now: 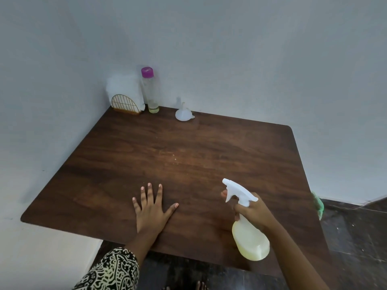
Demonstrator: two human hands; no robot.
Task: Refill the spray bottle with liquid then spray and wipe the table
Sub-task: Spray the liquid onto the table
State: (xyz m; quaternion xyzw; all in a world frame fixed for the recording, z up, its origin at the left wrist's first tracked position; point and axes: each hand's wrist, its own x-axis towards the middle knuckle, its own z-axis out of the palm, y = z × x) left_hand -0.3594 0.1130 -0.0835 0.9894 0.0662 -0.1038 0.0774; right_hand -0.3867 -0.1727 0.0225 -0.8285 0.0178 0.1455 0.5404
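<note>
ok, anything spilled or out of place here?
No puddle. Pale specks dot the table centre. The funnel sits mouth-down at the far edge. A green thing, maybe a cloth, is off the right edge, partly hidden.

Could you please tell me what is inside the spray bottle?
Pale yellow liquid shows through the spray bottle; the right hand round its neck hides the upper level.
</note>
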